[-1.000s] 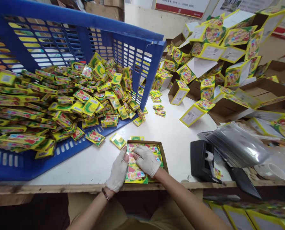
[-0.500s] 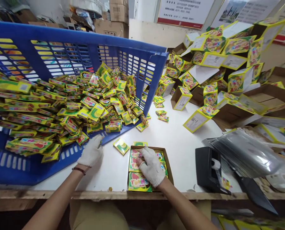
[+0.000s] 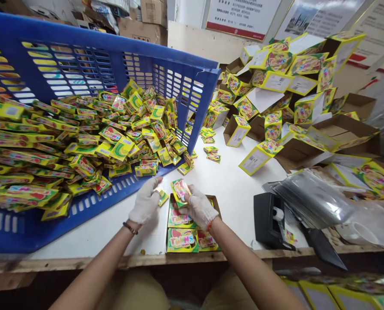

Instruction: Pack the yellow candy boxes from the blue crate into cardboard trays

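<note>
In my right white-gloved hand is a small yellow-green candy box, pinched and tilted above an open carton. Inside the carton lie similar candy boxes with "TWINS"-like lettering, face up; my hand and wrist hide some of them. To the left, my left gloved hand reaches over another candy box on the table, covering part of it. Its fingers look apart, slightly blurred. A blue slatted basket, heaped with candy boxes, stands beside that hand.
Empty display cartons are piled at the right back. A black tape dispenser stands at right, by clear plastic sheets. A few loose candy boxes lie near the basket corner. The wooden table edge runs along the front.
My right hand has lifted from the boxes inside the carton and now holds one candy box up. My left hand has moved right, from the basket's edge to the loose candy box.
</note>
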`<state>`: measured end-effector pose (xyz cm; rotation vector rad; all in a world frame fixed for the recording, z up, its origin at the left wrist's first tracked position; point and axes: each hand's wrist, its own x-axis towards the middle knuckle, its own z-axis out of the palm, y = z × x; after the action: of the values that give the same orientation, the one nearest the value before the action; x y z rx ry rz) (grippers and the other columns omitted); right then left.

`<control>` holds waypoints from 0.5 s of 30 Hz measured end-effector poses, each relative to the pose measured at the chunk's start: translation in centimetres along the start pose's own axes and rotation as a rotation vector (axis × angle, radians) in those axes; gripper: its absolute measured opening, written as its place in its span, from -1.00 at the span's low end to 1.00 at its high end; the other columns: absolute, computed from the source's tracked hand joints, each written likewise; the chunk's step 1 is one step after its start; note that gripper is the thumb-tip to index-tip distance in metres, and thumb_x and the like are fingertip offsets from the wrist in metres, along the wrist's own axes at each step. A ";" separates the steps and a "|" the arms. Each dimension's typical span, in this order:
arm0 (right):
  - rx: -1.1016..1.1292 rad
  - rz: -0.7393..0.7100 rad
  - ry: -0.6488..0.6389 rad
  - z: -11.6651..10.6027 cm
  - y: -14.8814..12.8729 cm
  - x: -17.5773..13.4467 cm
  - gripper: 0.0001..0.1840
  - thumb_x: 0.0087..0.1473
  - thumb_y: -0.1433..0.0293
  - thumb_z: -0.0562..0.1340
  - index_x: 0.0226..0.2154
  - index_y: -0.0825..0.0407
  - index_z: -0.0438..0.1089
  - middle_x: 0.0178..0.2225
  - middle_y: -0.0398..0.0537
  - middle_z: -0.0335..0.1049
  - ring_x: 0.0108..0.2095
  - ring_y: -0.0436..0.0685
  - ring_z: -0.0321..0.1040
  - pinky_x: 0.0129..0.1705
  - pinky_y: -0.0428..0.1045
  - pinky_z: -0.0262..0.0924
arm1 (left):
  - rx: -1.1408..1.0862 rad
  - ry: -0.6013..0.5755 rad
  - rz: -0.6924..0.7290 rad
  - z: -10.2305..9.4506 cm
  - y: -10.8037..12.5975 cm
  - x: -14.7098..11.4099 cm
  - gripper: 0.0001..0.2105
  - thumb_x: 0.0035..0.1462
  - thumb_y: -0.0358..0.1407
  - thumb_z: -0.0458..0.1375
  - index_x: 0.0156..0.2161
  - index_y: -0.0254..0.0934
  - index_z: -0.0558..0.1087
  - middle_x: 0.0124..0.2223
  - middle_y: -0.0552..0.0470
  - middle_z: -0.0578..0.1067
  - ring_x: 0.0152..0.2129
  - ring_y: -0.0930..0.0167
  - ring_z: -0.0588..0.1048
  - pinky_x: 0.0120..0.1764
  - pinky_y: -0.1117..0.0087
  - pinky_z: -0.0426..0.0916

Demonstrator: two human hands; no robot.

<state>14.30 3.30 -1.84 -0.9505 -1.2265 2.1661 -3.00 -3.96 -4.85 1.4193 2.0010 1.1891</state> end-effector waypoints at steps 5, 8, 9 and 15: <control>-0.559 -0.157 0.106 -4.3 -1.4 0.6 -0.66 -0.06 0.28 0.23 -0.16 -0.02 0.37 -0.37 -0.18 0.41 -0.44 0.03 0.27 -0.43 -0.06 0.19 | 0.179 -0.094 -0.011 -0.9 -3.6 2.2 -0.58 -0.27 -0.46 0.16 -0.18 -0.18 0.51 0.01 -0.13 0.51 0.14 0.03 0.28 0.25 -0.13 -0.09; -0.734 -0.221 0.138 -5.4 -0.6 1.2 -0.74 -0.06 0.32 0.22 -0.23 -0.03 0.35 -0.47 -0.25 0.32 -0.44 0.03 0.24 -0.37 -0.05 0.17 | 0.218 -0.073 -0.054 -1.3 -4.5 1.5 -0.71 -0.23 -0.38 0.21 -0.27 -0.23 0.48 -0.13 -0.17 0.52 -0.02 0.04 0.38 0.16 -0.08 0.06; -0.778 -0.234 0.140 -5.4 -0.2 1.3 -0.78 -0.05 0.32 0.22 -0.27 -0.03 0.33 -0.49 -0.26 0.29 -0.44 0.03 0.24 -0.36 -0.05 0.17 | 0.221 -0.044 -0.082 -1.3 -4.6 1.1 -0.73 -0.18 -0.32 0.21 -0.25 -0.25 0.46 -0.16 -0.18 0.51 -0.08 0.06 0.40 0.11 -0.04 0.13; -0.994 -0.418 0.227 -3.7 1.3 1.9 -0.88 0.02 0.38 0.21 -0.52 0.01 0.35 -0.40 -0.15 0.23 -0.35 0.05 0.22 -0.30 -0.04 0.14 | -0.145 0.226 -0.206 1.7 -1.2 -2.3 -0.59 0.22 0.01 -0.08 -0.04 -0.23 0.35 -0.20 -0.04 0.50 -0.28 0.31 0.43 -0.18 0.29 0.35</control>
<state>15.77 5.98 -4.99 -1.1027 -2.1791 1.0321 -1.48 -5.53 -7.13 1.0203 2.1002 1.4194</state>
